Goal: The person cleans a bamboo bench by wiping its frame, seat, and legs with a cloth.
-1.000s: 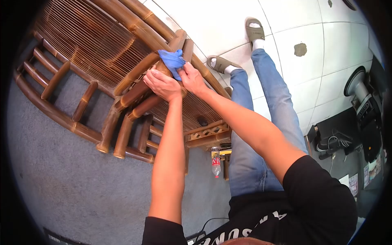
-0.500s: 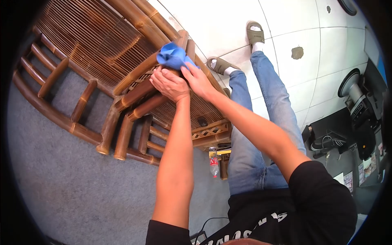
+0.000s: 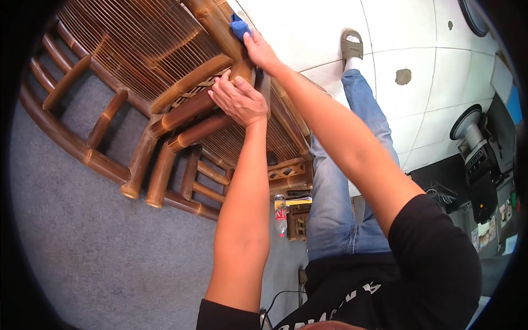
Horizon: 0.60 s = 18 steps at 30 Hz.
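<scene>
A crumpled blue cloth (image 3: 240, 26) is in my right hand (image 3: 260, 50), pressed against the thick bamboo front rail (image 3: 215, 25) of a brown bamboo chair near its corner. My right fingers are closed on the cloth and partly hide it. Lower down, my left hand (image 3: 239, 102) rests on the chair's armrest (image 3: 190, 121), fingers stretched out and holding nothing. The slatted seat (image 3: 137, 38) spreads to the left of both hands.
A second bamboo chair (image 3: 201, 132) stands close against the first. A plastic bottle (image 3: 280, 217) with a red label is beyond it, beside a yellow item. A black fan-like device (image 3: 473, 137) stands at right on the white tiled floor (image 3: 396, 110). Grey carpet (image 3: 110, 247) lies at left.
My right hand has slid with the blue cloth up and away along the rail, parting from my left hand. The left hand stays near the armrest, now without the cloth beside it.
</scene>
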Available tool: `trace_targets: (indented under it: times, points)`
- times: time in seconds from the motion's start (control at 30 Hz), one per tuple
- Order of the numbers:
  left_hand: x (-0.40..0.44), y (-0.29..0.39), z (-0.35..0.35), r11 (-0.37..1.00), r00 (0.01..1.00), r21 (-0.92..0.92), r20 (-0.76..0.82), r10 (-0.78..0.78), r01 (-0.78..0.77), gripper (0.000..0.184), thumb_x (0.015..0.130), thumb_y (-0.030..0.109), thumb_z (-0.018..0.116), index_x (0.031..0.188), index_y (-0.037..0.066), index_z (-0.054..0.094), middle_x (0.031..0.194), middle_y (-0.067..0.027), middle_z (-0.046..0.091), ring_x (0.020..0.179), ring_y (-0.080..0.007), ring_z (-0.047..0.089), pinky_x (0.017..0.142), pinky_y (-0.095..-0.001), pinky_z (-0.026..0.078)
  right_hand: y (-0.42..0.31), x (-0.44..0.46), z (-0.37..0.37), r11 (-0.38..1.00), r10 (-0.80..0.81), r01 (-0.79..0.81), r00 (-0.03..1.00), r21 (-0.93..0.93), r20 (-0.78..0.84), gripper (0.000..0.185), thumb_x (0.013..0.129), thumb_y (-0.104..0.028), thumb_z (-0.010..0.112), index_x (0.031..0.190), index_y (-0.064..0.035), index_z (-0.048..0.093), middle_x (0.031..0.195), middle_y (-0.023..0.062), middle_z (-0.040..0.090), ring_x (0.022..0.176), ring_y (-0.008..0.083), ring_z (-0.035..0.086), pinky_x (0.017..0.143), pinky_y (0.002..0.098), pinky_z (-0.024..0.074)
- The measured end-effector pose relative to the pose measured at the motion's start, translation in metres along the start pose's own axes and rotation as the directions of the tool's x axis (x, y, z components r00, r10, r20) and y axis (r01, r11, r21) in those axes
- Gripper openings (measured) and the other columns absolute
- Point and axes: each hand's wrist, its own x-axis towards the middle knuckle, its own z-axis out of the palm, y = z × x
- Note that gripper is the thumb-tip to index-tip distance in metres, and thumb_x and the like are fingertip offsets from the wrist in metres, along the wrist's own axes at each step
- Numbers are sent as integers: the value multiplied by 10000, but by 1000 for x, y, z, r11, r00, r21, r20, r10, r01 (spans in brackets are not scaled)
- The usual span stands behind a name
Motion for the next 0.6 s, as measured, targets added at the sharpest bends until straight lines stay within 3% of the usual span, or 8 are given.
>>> trace_targets:
  times: [0.1, 0.17, 0.27, 0.37, 0.43, 0.47, 0.53, 0.6]
  points:
    - [-1, -4, -2, 1000, 1000, -1, 14, -1, 1, 435, 1060, 378, 365, 1154, 19, 593, 1159, -227, 592, 1184, -435, 542, 1136, -603, 325, -3, -59, -3, 994, -53, 57, 998, -94, 41, 440, 1061, -388, 461, 1429, -155, 524, 1244, 239, 647, 1246, 420, 578, 1050, 443, 449]
    - [-1, -1, 1, 1000, 1000, -4, 12, -8, 8, 435, 1060, 381, 363, 1139, 25, 601, 1143, -223, 594, 1170, -429, 547, 1131, -598, 331, 8, -107, -17, 990, -117, 112, 991, 85, 62, 457, 1075, -373, 467, 1440, -104, 522, 1278, 184, 661, 1231, 352, 617, 1054, 427, 452]
    - [1, -1, 0, 1000, 1000, 9, -23, 6, -6, 423, 1060, 380, 365, 1134, 39, 605, 1122, -212, 591, 1139, -420, 559, 1130, -593, 334, -21, -141, -58, 906, -5, -72, 983, 417, 181, 470, 1095, -350, 454, 1436, -32, 521, 1303, 107, 659, 1205, 238, 624, 1043, 380, 463]
    - [0, -1, 0, 1000, 1000, -8, -6, -7, 7, 416, 1060, 376, 368, 1136, 42, 604, 1121, -208, 588, 1133, -419, 563, 1130, -596, 336, -33, -133, -94, 856, 205, -291, 950, 427, 236, 549, 1092, -399, 483, 1463, 5, 490, 1349, 48, 621, 1227, 153, 578, 1078, 323, 431]
    - [-2, -1, 0, 1000, 999, 22, -41, 17, -17, 392, 1061, 358, 382, 1100, 40, 608, 1085, -193, 592, 1084, -414, 568, 1068, -569, 368, -51, -109, -87, 908, 83, -85, 996, 411, 23, 456, 1100, -348, 465, 1412, -26, 544, 1212, 66, 656, 1075, 122, 608, 981, 323, 484]
    - [-1, -2, 0, 998, 996, 40, -75, 45, -42, 383, 1063, 344, 387, 1074, 37, 615, 1054, -182, 598, 1038, -408, 571, 1005, -542, 397, -58, -93, -79, 933, 21, -24, 1000, 359, 11, 428, 1085, -359, 491, 1358, -39, 571, 1161, 71, 658, 1036, 134, 608, 942, 342, 498]
    - [5, 0, 7, 995, 988, 58, -123, 91, -84, 377, 1065, 330, 393, 1040, 33, 623, 1018, -171, 605, 985, -401, 574, 937, -513, 429, -35, -42, -48, 952, -301, 298, 953, -76, -24, 421, 1046, -414, 530, 1230, -37, 568, 1058, 185, 691, 1020, 339, 667, 883, 432, 506]
    - [4, -4, 4, 991, 985, 75, -125, 123, -114, 380, 1065, 329, 394, 1025, 31, 626, 1008, -169, 606, 972, -400, 576, 924, -509, 434, -50, -33, -24, 932, -263, 300, 947, -206, 186, 386, 1038, -382, 528, 1226, -49, 576, 1084, 246, 668, 1078, 426, 628, 896, 474, 497]
